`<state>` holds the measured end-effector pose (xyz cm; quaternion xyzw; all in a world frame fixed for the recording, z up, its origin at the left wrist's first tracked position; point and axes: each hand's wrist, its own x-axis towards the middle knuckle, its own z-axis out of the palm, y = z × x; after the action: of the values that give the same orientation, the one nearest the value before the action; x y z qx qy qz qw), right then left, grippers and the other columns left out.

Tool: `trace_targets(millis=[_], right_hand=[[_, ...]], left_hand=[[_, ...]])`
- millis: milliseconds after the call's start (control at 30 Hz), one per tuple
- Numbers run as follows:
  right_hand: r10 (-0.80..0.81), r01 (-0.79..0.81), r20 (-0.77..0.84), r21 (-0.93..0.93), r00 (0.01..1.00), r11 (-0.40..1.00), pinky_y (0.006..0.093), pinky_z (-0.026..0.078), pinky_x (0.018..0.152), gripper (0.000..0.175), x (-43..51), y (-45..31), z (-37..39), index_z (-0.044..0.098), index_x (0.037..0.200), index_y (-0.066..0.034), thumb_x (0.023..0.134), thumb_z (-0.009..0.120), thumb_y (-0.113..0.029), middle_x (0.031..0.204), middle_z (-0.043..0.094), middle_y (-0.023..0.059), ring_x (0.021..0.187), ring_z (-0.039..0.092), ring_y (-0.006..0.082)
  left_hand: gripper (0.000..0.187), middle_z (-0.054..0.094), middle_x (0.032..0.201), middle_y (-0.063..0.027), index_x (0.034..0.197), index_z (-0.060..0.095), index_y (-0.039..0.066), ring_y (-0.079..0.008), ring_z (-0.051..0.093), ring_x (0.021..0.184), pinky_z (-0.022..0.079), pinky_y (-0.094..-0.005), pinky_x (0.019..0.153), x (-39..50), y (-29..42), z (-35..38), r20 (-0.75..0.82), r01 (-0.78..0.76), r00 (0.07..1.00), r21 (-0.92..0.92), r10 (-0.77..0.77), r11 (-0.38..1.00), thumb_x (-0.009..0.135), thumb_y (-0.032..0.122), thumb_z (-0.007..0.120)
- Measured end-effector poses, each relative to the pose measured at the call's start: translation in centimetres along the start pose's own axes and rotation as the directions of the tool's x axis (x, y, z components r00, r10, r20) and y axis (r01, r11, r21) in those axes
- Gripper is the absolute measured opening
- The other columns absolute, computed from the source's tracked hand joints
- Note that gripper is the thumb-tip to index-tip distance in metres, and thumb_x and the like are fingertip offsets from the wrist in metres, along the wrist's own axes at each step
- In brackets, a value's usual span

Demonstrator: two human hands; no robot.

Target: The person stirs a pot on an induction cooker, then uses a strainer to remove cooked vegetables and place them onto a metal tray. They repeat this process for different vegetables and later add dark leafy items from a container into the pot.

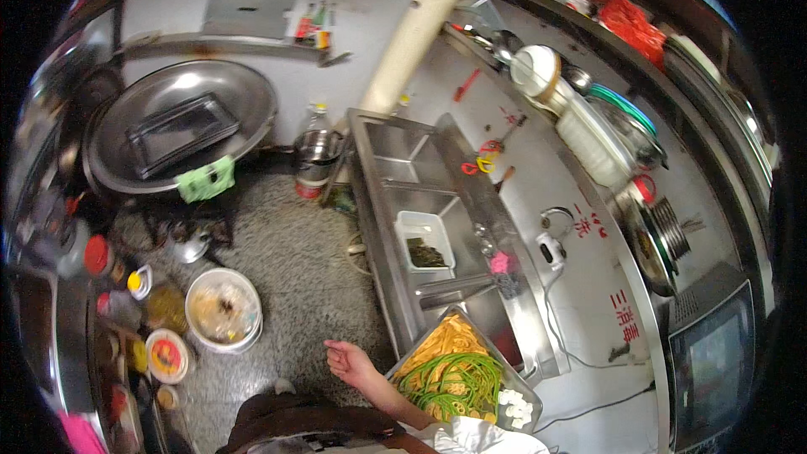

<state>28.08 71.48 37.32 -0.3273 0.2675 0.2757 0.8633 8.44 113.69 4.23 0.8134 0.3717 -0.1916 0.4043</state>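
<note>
My right hand reaches out over the speckled floor with its fingers curled, and nothing shows in it. The left hand is out of view. Beside my right forearm, and partly hidden by it, sits a metal tray. It holds pale yellow strips, long green beans, round yellowish slices and white chunks. The tray overlaps the near end of a three-basin stainless steel sink. In the middle basin stands a white plastic tub with dark green leafy pieces inside.
A white bucket of waste stands on the floor at left, near oil jugs and a round lidded tub. Farther off, a large metal wok or basin carries black trays and a green cloth. A microwave and shelves line the right.
</note>
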Motion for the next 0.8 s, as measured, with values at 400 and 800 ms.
trace_targets(millis=[400,800], right_hand=[[-0.410,0.410,-0.009,0.023,0.912,0.912,0.0227,0.020,0.035,0.013,6.5,-19.6,1.7,0.054,0.092,-0.0058,0.086,0.049,-0.016,0.052,0.036,-0.0022,0.038,0.029,0.0084],[-0.820,0.529,-0.026,-0.752,0.571,0.393,0.0200,0.030,0.036,0.011,10.6,-39.6,7.4,0.057,0.086,-0.0061,0.087,0.050,-0.014,0.056,0.049,-0.0012,0.040,0.044,0.0068]], left_hand=[[0.024,0.053,0.096,-0.0229,0.096,0.056,0.003,-0.0393,0.052,0.086,0.043,-0.0441,0.077,18.1,24.0,3.7,-0.260,-0.474,0.843,0.057,0.471,0.879,0.080,0.020,0.052],[0.037,0.054,0.102,-0.0229,0.102,0.056,0.002,-0.0365,0.054,0.091,0.044,-0.0449,0.079,24.3,29.5,3.6,0.414,-0.285,0.905,0.412,0.101,0.865,0.079,0.030,0.059]])
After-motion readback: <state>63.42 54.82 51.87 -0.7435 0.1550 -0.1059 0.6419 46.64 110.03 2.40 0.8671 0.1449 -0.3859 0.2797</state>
